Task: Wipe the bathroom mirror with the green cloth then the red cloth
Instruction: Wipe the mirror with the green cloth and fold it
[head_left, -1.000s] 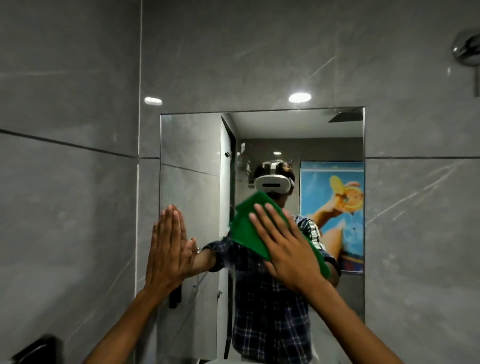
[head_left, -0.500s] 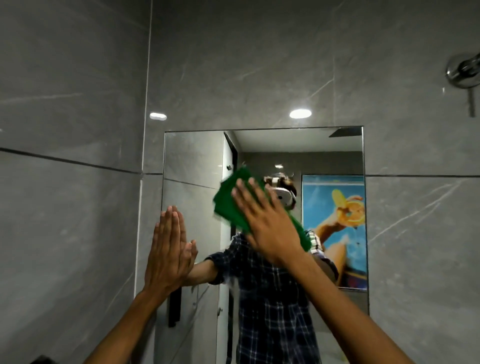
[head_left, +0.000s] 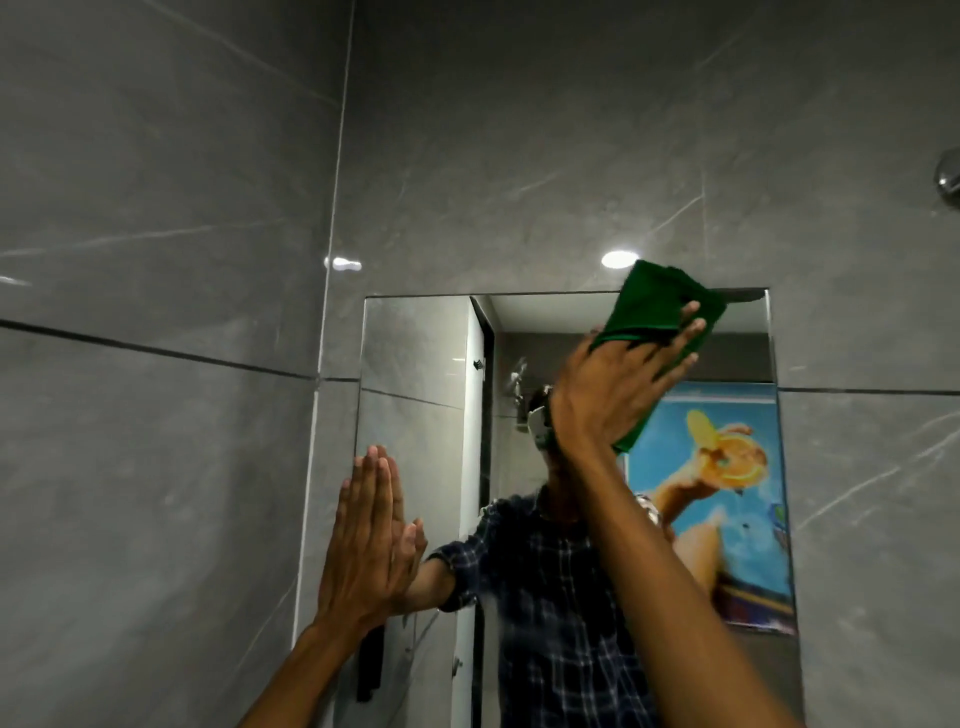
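Note:
The rectangular bathroom mirror (head_left: 415, 415) hangs on the grey tiled wall. My right hand (head_left: 608, 389) presses the folded green cloth (head_left: 660, 312) flat against the glass near the mirror's top edge, right of centre; the cloth's tip overlaps the top edge. My left hand (head_left: 369, 540) rests flat on the mirror's left edge, fingers together and pointing up, holding nothing. The red cloth is not in view. The mirror reflects a person in a plaid shirt and a colourful poster.
Grey marble-look wall tiles (head_left: 156, 467) surround the mirror, with a corner seam left of it. A chrome fitting (head_left: 948, 179) sticks out at the far right edge. A dark object (head_left: 370, 665) shows low in the mirror near my left wrist.
My right hand has swept the green cloth up and to the right, from mid-mirror to the top edge. My view has tilted upward. The left hand has stayed on the left edge.

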